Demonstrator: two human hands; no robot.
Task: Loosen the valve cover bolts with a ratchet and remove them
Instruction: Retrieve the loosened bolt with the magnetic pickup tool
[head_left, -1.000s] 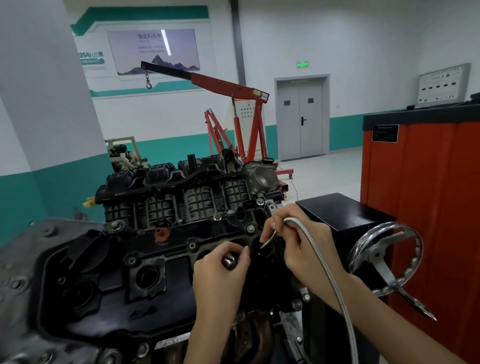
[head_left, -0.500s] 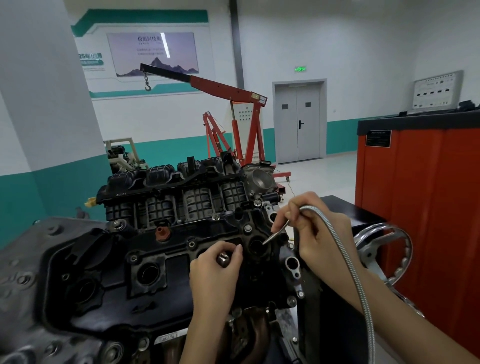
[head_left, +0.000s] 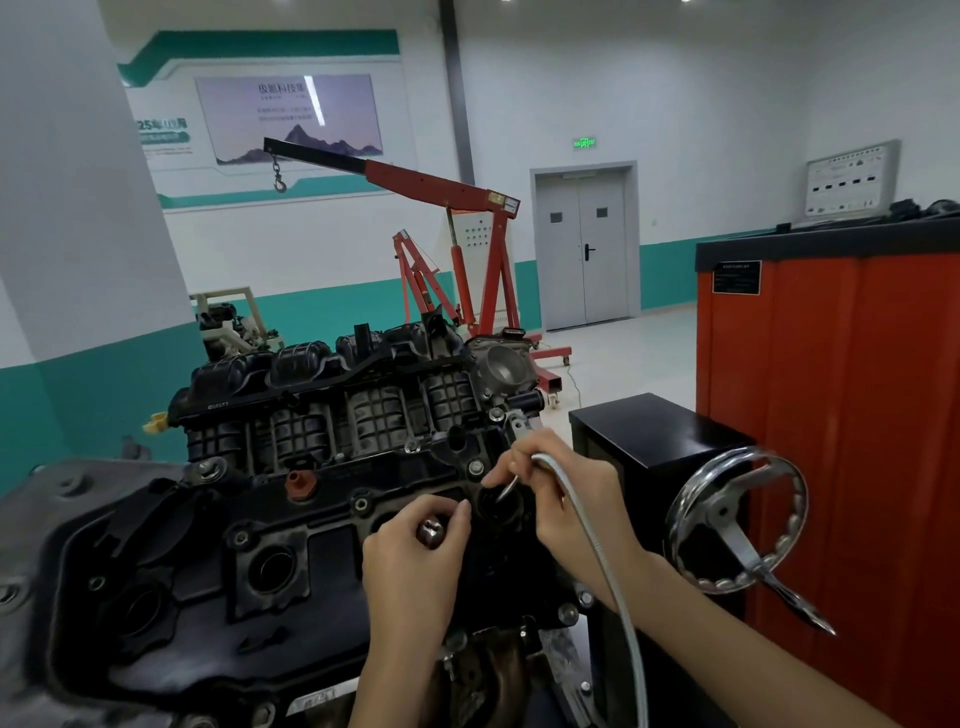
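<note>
Looking thru head cam: R hand (head_left: 566, 493) pinches the end of a flexible metal shaft (head_left: 597, 545), fingers curled round it, tip angled down-left into a round well (head_left: 488, 512) in the valve cover (head_left: 208, 597). L hand (head_left: 410, 566) sits just left of that well, fingers curled on a small shiny metal piece (head_left: 430, 531); bolt or socket, can't tell. 1 seated bolt (head_left: 476, 467) lies just beyond the R hand, which is nearer to it. Wall poster (head_left: 291, 117) txt and cover markings too blurred to read.
</note>
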